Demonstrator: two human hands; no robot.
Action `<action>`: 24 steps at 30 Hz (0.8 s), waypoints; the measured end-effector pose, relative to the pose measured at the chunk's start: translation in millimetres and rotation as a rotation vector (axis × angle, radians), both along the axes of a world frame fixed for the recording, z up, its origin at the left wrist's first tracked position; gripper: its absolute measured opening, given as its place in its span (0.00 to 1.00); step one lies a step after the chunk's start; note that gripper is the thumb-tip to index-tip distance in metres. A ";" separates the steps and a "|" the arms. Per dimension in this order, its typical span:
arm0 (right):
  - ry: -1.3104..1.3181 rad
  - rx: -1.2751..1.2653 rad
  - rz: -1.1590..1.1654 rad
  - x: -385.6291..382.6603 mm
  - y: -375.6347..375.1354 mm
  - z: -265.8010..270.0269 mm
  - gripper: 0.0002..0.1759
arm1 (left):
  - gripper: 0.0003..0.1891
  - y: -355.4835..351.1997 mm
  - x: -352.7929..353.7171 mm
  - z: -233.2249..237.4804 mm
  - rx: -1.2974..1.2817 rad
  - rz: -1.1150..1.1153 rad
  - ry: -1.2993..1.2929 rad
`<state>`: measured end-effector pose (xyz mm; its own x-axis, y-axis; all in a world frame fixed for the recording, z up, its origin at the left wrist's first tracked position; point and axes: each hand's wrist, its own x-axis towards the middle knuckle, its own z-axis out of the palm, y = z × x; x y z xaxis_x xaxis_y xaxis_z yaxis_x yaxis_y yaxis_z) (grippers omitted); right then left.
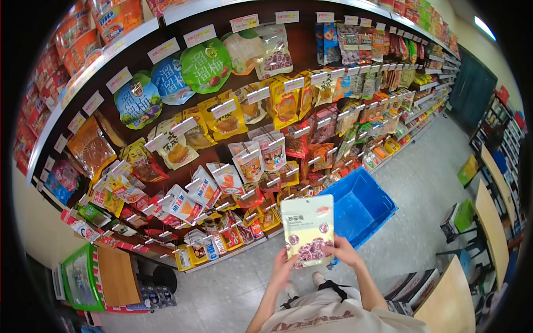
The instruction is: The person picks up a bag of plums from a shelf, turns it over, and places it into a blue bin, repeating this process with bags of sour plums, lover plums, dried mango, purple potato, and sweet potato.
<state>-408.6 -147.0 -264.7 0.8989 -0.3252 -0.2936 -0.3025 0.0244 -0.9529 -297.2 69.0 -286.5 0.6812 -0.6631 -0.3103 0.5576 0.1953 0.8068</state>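
Observation:
A pale yellow and green snack pouch [307,222] with dark red fruit pictured on it is held upright in front of me. My left hand [284,267] grips its lower left corner, thumb on the front. Around its lower right edge closes my right hand [345,252]. Just behind and to the right of the pouch, a blue plastic crate [371,194] stands on the floor, with no contents visible inside it. Similar pouches with dark red fruit [274,53] hang on the top row of the rack ahead.
Hanging snack bags such as a green one [205,65] and yellow ones [222,117] fill the long rack. Instant noodle tubs [119,21] sit on the top shelf. A green-framed case [83,277] is at lower left. Light wooden tables [449,299] line the right side.

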 end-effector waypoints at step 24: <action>-0.929 0.034 -0.137 245.6 -31.4 200.1 0.46 | 0.22 -14.0 160.1 182.7 -0.180 0.211 -0.353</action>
